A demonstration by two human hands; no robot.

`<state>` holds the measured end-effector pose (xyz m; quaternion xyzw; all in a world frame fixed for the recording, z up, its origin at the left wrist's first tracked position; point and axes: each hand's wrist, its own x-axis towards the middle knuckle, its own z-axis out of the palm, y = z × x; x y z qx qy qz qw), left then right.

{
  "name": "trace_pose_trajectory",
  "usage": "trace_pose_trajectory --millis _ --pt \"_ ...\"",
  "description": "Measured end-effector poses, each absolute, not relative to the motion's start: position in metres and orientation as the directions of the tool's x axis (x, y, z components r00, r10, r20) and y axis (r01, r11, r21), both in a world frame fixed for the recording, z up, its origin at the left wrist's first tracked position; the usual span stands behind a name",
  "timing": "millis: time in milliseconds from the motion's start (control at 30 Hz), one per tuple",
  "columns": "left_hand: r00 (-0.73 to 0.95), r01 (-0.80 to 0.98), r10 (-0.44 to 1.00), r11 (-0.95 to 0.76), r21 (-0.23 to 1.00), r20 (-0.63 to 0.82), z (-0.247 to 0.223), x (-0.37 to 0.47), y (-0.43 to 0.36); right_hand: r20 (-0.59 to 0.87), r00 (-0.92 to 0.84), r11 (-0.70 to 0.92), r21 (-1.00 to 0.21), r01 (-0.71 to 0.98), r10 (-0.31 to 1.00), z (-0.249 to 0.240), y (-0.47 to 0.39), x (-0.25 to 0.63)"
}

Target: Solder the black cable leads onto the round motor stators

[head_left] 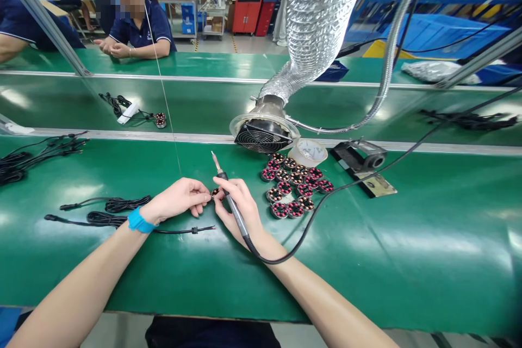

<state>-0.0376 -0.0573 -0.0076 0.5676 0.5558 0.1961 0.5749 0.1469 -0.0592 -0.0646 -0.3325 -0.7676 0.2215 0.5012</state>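
Note:
My right hand [240, 209] is closed round a soldering iron [236, 212], its tip pointing up and away from me. The fingertips of that hand also touch a small round coil part [216, 193], mostly hidden between the hands. My left hand [183, 198], with a blue wristband [140, 221], pinches at the coil part's left side; what its fingertips hold is too small to name. Beside the right hand lie several round coil parts [296, 178] in a cluster. Black cables [118, 204] lie coiled by the left wrist, one with its bare end [207, 228] below the hands.
A fume hose with a fan [263, 137] hangs beyond the hands. Behind the coil parts are a tape roll [309, 152] and an iron stand [361, 156]. The iron's cord [314, 217] crosses the right forearm. More cables [20, 160] lie far left. A person [142, 32] sits opposite.

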Motion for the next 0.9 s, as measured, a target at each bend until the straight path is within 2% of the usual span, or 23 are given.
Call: trace_pose_trajectory --millis 367,567,733,900 --pt "0.258 0.319 0.871 0.331 0.888 -0.418 -0.017 -0.037 -0.056 0.642 -0.369 0.740 -0.593 0.317 0.672 -0.070 -0.061 0.148" --pt "0.226 0.332 0.874 0.345 0.878 -0.429 -0.020 -0.038 -0.053 0.670 -0.206 0.696 -0.642 0.322 0.713 -0.056 -0.060 0.154" --pt "0.211 0.356 0.869 0.359 0.863 -0.448 -0.016 -0.037 -0.056 0.673 -0.029 0.622 -0.666 0.411 0.739 -0.042 -0.066 0.171" --pt "0.187 0.383 0.874 0.356 0.853 -0.448 -0.013 -0.035 -0.058 0.744 -0.053 0.692 -0.591 0.415 0.667 -0.038 -0.075 0.179"
